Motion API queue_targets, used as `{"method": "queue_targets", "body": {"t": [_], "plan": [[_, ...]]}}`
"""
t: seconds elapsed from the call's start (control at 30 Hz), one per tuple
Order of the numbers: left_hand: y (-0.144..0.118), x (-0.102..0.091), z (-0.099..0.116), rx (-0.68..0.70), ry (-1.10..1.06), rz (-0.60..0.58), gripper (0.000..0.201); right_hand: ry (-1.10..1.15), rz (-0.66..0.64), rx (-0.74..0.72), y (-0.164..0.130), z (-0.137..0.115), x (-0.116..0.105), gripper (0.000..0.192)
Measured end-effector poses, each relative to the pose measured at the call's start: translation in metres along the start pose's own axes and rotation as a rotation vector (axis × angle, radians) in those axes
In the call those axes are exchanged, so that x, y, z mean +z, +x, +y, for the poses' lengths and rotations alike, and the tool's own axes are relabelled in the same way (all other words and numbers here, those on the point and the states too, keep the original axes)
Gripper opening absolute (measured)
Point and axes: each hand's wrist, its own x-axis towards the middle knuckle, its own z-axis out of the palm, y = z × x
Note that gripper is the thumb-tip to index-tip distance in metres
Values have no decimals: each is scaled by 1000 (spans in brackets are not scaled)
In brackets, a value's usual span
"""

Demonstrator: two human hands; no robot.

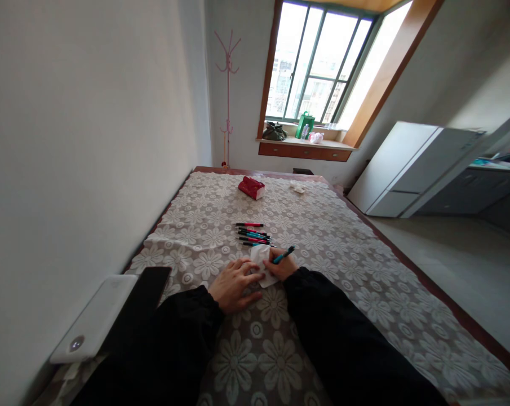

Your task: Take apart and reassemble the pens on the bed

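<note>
In my right hand point(283, 265) is a blue pen point(285, 255) with a dark end, gripped between the fingers and slanting up to the right. The hand rests on a small white sheet of paper point(261, 255); its fingers hide the pen's tip. My left hand point(235, 282) lies flat with its fingers spread, some of them touching the paper's left edge. Just beyond the paper, several pens point(253, 233) in red, blue and black lie side by side on the flowered tablecloth point(233, 361).
A red tissue pack point(251, 188) sits farther back, with a small whitish item point(297, 190) to its right. At the left, by the wall, are a white device point(96, 316) and a dark phone-like slab point(153, 279). A fridge point(415, 163) stands beyond the table's right edge.
</note>
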Motion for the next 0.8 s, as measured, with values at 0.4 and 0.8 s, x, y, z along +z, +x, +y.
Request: {"method": "queue_targets", "body": {"t": [0.4, 0.8], "plan": [[0, 0, 0, 0, -2, 0, 46, 34, 33, 8, -1, 1, -1, 25], [0, 0, 0, 7, 2, 7, 46, -56, 65, -31, 0, -1, -2, 26]]}}
